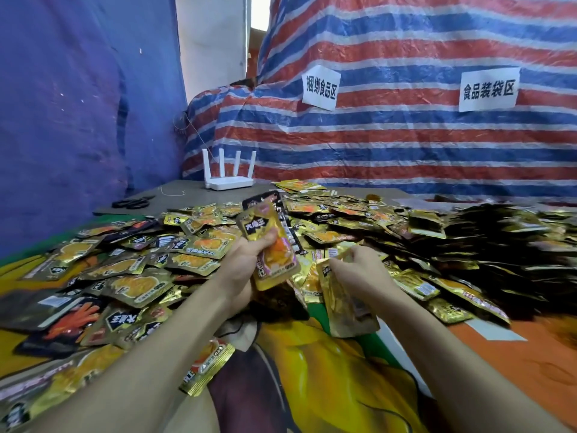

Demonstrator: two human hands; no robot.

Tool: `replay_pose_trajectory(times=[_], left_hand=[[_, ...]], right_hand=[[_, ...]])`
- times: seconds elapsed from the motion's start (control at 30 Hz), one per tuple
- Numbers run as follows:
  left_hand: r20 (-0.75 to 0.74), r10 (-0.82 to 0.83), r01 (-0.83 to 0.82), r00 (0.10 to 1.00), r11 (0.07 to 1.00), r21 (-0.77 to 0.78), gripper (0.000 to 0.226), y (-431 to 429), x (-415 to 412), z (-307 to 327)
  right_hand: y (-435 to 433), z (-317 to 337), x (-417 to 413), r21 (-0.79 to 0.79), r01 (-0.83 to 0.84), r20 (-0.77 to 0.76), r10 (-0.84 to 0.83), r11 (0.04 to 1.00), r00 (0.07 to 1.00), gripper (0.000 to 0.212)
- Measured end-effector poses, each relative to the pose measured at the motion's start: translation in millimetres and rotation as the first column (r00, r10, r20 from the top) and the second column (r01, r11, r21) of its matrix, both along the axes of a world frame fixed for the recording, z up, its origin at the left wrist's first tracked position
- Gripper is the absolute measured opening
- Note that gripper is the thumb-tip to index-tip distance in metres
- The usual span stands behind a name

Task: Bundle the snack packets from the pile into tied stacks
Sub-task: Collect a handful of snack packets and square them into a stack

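Observation:
A wide pile of gold and black snack packets [193, 245] covers the table from left to right. My left hand [246, 260] grips a small stack of packets [271, 245] upright above the pile, with a gold and orange packet facing me. My right hand [359, 270] pinches the top of a single gold packet [346, 304], which hangs down just right of the stack. The two hands are close together but do not touch.
A colourful printed cloth [327, 370] covers the near table. A white router [229, 173] and black scissors [132, 202] lie at the far left, with a thin string [171, 192] between them. A striped tarp [406, 135] with two paper signs stands behind.

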State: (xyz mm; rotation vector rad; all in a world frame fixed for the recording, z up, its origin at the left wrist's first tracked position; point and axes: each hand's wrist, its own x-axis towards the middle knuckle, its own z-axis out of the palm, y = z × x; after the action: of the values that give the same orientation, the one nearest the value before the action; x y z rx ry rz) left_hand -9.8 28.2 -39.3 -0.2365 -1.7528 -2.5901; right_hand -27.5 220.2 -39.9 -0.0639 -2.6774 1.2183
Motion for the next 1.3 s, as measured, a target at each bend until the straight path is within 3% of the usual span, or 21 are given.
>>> replay_pose_trajectory(times=[0.07,0.17,0.27,0.37,0.5,0.6,0.67,0.77,0.83,0.9,1.03,1.1,1.2,1.3], left_hand=[[0.055,-0.025,0.026,0.998,1.000,-0.017,0.031,-1.5,0.8,-4.7],[0.083,-0.056,0.065,0.995,0.992,-0.110,0.057,-0.7,1.7,-8.2],[0.059,-0.066,0.080,0.996,0.955,-0.285,0.061,0.3,0.9,-12.0],[0.058,-0.054,0.070,0.997,0.945,-0.320,0.069,-1.2,-1.2,-13.8],[-0.008,-0.029,0.025,1.000,0.958,-0.285,0.062,-5.4,-2.4,-8.1],[-0.062,-0.038,0.018,0.997,0.954,-0.299,0.078,-9.9,0.0,0.8],[-0.078,-0.086,0.058,0.993,0.947,-0.317,0.086,-13.6,3.1,5.7],[-0.090,-0.189,0.151,0.978,0.936,-0.318,0.079,-16.2,7.0,9.2],[-0.129,-0.210,0.162,0.969,0.937,-0.311,0.069,-12.1,8.7,9.9],[-0.188,-0.157,0.099,0.969,0.952,-0.289,0.063,-4.9,8.5,8.1],[-0.251,0.046,-0.104,0.967,0.969,-0.223,0.051,8.8,4.3,-0.7],[-0.243,0.098,-0.136,0.965,0.980,-0.148,0.044,11.9,2.7,-2.7],[-0.164,0.145,-0.156,0.976,0.986,-0.061,0.046,11.8,0.8,-1.7],[-0.136,0.170,-0.173,0.976,0.985,-0.008,0.046,11.3,0.3,-2.4]], right_hand=[[-1.9,-3.4,0.6,0.094,0.015,-0.003,-0.015,0.995,1.000,0.018],[-0.9,-5.7,0.8,0.165,0.038,-0.009,-0.037,0.985,0.999,0.023],[4.7,-4.8,0.2,0.114,0.057,-0.027,-0.055,0.992,0.998,0.023],[11.4,-2.0,-1.1,0.049,0.076,-0.046,-0.074,0.996,0.996,0.024],[13.7,4.1,-1.6,-0.164,0.020,-0.277,-0.065,0.986,0.959,0.034],[9.3,4.6,1.5,-0.222,-0.084,-0.459,-0.028,0.971,0.888,0.049],[5.0,4.8,2.2,-0.243,-0.087,-0.564,-0.067,0.966,0.823,0.043],[2.5,7.2,5.1,-0.243,-0.070,-0.689,-0.121,0.968,0.715,0.020],[0.3,4.8,4.6,-0.210,-0.138,-0.649,-0.032,0.968,0.760,0.013],[-8.4,1.5,9.0,-0.219,-0.318,-0.540,0.157,0.922,0.827,0.017],[-17.2,-0.6,13.5,-0.336,-0.489,-0.418,0.338,0.805,0.843,0.030],[-12.8,-2.9,14.8,-0.394,-0.577,-0.310,0.488,0.716,0.816,0.018],[-6.4,-8.0,11.3,-0.340,-0.630,-0.233,0.586,0.698,0.776,0.058],[-6.5,-3.6,9.3,-0.295,-0.634,-0.229,0.591,0.715,0.774,0.062]])
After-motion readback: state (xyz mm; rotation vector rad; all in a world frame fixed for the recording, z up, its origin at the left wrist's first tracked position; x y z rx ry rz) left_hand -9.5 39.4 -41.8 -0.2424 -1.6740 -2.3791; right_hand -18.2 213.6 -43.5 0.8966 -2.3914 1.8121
